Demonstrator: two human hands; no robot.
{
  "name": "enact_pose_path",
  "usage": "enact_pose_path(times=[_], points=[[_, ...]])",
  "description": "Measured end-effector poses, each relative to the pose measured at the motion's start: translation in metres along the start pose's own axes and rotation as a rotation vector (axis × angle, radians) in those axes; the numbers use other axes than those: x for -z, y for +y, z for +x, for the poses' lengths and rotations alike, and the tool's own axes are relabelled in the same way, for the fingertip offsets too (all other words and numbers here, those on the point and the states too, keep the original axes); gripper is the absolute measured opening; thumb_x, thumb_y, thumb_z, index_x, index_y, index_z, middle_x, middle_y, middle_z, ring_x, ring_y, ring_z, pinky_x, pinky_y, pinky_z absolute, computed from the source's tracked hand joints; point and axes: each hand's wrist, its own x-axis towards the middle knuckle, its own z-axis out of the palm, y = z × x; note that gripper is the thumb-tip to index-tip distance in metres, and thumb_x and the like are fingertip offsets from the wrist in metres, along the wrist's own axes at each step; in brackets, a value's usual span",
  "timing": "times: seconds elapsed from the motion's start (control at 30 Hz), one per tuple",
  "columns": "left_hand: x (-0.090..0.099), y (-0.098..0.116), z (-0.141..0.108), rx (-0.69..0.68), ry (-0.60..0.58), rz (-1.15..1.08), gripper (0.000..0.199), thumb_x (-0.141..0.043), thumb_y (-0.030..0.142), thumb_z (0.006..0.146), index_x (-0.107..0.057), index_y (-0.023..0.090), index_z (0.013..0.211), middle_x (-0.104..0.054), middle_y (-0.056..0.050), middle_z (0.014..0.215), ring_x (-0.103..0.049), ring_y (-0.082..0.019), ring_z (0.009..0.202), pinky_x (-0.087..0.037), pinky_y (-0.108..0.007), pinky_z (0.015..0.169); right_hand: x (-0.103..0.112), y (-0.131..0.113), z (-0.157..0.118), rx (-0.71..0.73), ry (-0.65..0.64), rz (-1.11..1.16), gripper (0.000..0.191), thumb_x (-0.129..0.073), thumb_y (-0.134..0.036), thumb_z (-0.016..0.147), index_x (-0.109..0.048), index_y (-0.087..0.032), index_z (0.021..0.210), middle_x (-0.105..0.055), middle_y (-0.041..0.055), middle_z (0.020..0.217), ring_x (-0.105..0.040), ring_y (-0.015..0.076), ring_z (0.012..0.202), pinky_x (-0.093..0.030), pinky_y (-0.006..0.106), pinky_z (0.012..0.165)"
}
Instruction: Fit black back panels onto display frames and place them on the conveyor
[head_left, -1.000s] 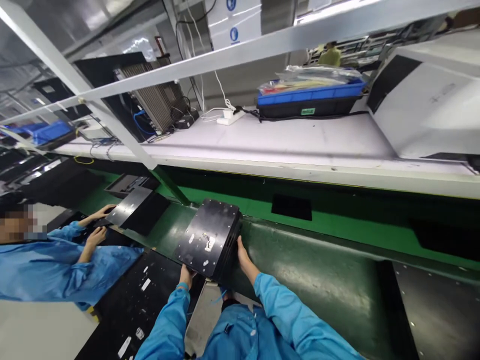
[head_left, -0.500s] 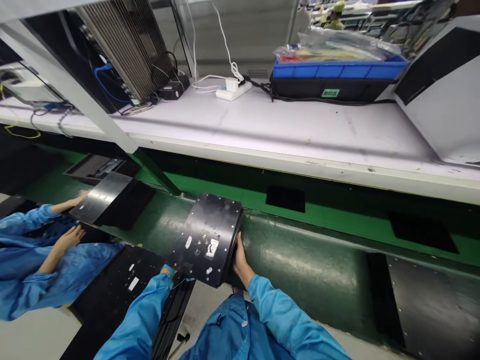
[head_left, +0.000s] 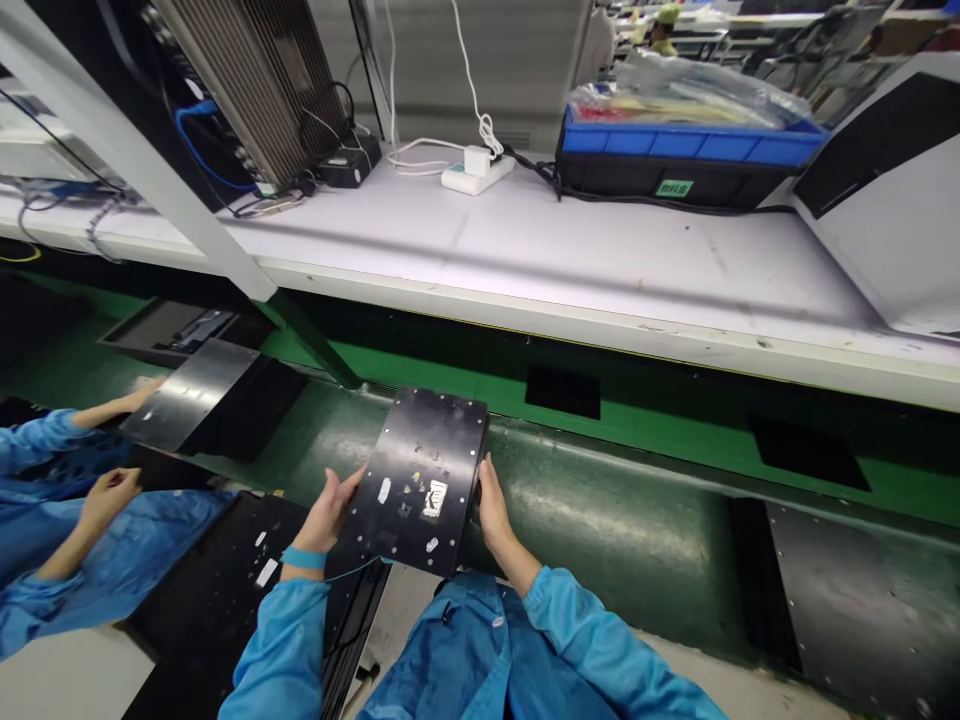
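A black metal plate (head_left: 420,450) with screws along its edges and torn white labels lies over the green conveyor, its near edge reaching the belt's front side. My left hand (head_left: 330,512), with a blue band at the wrist, grips the plate's left edge, thumb up and the other fingers hidden beneath. At the right edge my right hand (head_left: 495,505) holds on the same way, its fingers partly hidden. A thin green cord runs from the wristband toward the plate's lower edge.
Another person's hands (head_left: 112,495) are at the left, beside a second plate (head_left: 191,395) and an open tray (head_left: 169,335). Another dark plate (head_left: 862,600) lies on the conveyor (head_left: 615,540) at right. A white shelf (head_left: 525,240) runs behind, bearing a blue bin (head_left: 697,140).
My left hand has come up from below the plate's lower left corner to its left edge. The plate has turned slightly and its near edge is lower. The other person's near hand has closed and moved left.
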Motion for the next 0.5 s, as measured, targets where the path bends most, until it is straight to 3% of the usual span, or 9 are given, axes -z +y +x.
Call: enact_pose_path(times=[0.07,0.13,0.23,0.37,0.43,0.5], points=[[-0.004,0.014,-0.014,-0.106,-0.078,0.174,0.089,-0.069,0.081,0.077,-0.066,0.02,0.142,-0.066,-0.012,0.147,-0.046,-0.037,0.151,-0.037,-0.05,0.125,-0.004,-0.014,-0.006,0.014,0.013,-0.072,0.083,-0.067,-0.069,0.09,-0.046,-0.029,0.159,-0.032,-0.0017,0.172,-0.02,0.0243,0.163,-0.01,0.043,0.134],[-0.013,0.019,-0.028,-0.177,-0.072,0.403,0.101,-0.084,0.066,0.071,-0.05,0.022,0.156,-0.046,-0.011,0.166,-0.033,-0.035,0.158,-0.026,-0.049,0.131,-0.007,-0.023,-0.01,0.003,-0.006,-0.107,0.085,-0.073,-0.065,0.087,-0.046,-0.03,0.159,-0.035,0.0,0.17,-0.029,0.0268,0.159,-0.017,0.044,0.133],[-0.032,0.014,-0.043,-0.264,0.037,0.683,0.103,-0.079,0.063,0.076,-0.04,0.02,0.162,-0.023,-0.013,0.175,-0.012,-0.037,0.164,-0.018,-0.055,0.132,-0.009,-0.031,-0.014,0.056,-0.065,-0.128,0.077,-0.082,-0.057,0.081,-0.057,-0.033,0.15,-0.057,0.0018,0.156,-0.05,0.0317,0.146,-0.03,0.048,0.128],[-0.067,-0.004,-0.061,-0.363,0.247,0.99,0.094,-0.074,0.069,0.076,-0.055,0.012,0.148,-0.028,-0.021,0.172,-0.002,-0.043,0.163,-0.022,-0.065,0.129,0.005,-0.045,-0.016,0.053,-0.128,-0.11,0.046,-0.081,-0.055,0.079,-0.076,-0.027,0.115,-0.08,0.0031,0.111,-0.071,0.0327,0.112,-0.052,0.047,0.106],[-0.095,-0.015,-0.076,-0.416,0.306,1.078,0.087,-0.072,0.071,0.076,-0.064,0.009,0.136,-0.035,-0.024,0.168,-0.002,-0.045,0.163,-0.022,-0.063,0.13,0.029,-0.059,-0.021,-0.033,-0.169,-0.015,0.043,-0.083,-0.056,0.075,-0.076,-0.022,0.101,-0.08,0.0044,0.096,-0.074,0.0311,0.095,-0.057,0.044,0.092],[-0.134,-0.028,-0.097,-0.46,0.354,1.084,0.08,-0.069,0.07,0.079,-0.069,0.007,0.129,-0.041,-0.026,0.164,-0.003,-0.044,0.163,-0.019,-0.059,0.132,0.066,-0.077,-0.032,-0.096,-0.21,0.082,0.046,-0.088,-0.054,0.069,-0.075,-0.019,0.096,-0.08,0.0058,0.09,-0.075,0.0297,0.087,-0.059,0.041,0.085]])
